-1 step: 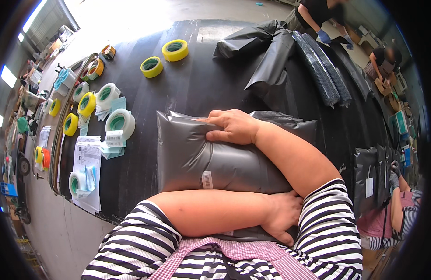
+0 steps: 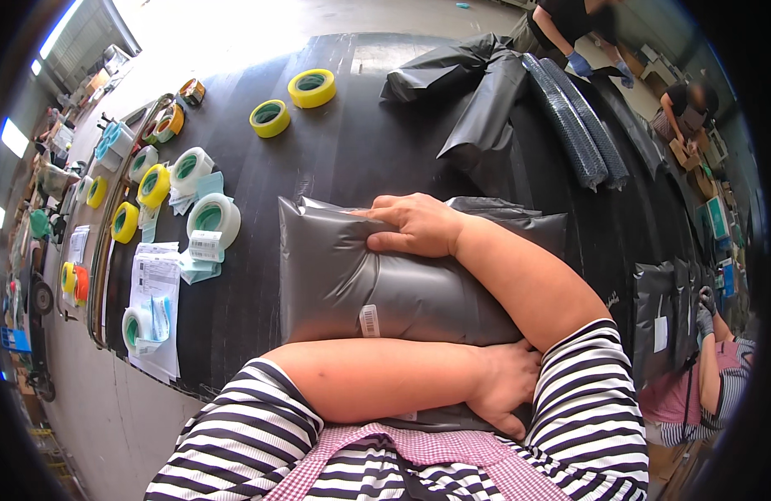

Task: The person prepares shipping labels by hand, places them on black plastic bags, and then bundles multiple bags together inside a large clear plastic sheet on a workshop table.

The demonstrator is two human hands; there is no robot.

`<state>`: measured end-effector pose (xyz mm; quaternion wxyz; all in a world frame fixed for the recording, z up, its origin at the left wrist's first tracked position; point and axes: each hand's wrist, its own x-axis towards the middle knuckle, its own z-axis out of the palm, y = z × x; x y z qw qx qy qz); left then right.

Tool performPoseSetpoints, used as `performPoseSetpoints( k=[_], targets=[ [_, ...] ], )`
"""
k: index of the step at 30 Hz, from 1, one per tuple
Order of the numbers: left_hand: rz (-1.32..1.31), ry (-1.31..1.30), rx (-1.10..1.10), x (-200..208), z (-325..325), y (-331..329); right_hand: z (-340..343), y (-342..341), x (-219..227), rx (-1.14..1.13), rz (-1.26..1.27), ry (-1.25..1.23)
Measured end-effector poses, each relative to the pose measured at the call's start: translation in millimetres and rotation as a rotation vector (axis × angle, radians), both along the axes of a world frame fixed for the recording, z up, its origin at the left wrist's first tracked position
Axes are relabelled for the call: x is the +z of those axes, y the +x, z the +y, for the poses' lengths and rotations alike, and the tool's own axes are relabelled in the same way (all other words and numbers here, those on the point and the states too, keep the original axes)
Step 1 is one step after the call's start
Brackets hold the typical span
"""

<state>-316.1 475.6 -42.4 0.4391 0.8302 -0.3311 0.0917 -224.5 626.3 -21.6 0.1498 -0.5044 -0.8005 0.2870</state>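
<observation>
A plump grey plastic mailer bag (image 2: pixel 335 284) lies in front of me on the black table. A small white barcode label sits on its face near the front edge. My arms cross over it. My right hand (image 2: pixel 414 225) rests on its far edge, open, with the index finger stretched to the left and the thumb apart. My left hand (image 2: pixel 504 388) lies open at the bag's near right corner, thumb spread; its fingertips are partly hidden beside my right upper arm. More grey plastic shows behind the bag and under my left forearm.
Yellow tape rolls (image 2: pixel 312 88) stand at the far side. Clear tape rolls (image 2: pixel 213 219), labels and printed sheets (image 2: pixel 156 280) line the left. Empty grey bags (image 2: pixel 477 108) and bubble-wrap rolls (image 2: pixel 565 125) lie far right. Co-workers stand along the right; grey parcels (image 2: pixel 657 313) lie near one.
</observation>
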Motion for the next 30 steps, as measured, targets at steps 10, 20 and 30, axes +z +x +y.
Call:
performPoseSetpoints(
  k=[10, 20, 30],
  targets=[
    [-0.05, -0.16, 0.004, -3.4, 2.5, -0.8, 0.3, -3.3, -2.1, -0.029, -0.029, 0.027],
    [0.174, -0.102, -0.04, 0.1, 6.3, 1.9, 2.8, -0.1, -11.1, -0.014, -0.019, 0.067],
    [0.162, -0.045, -0.019, -4.2, 5.5, 3.9, 2.8, 3.3, -14.5, -0.002, 0.018, 0.115]
  ],
)
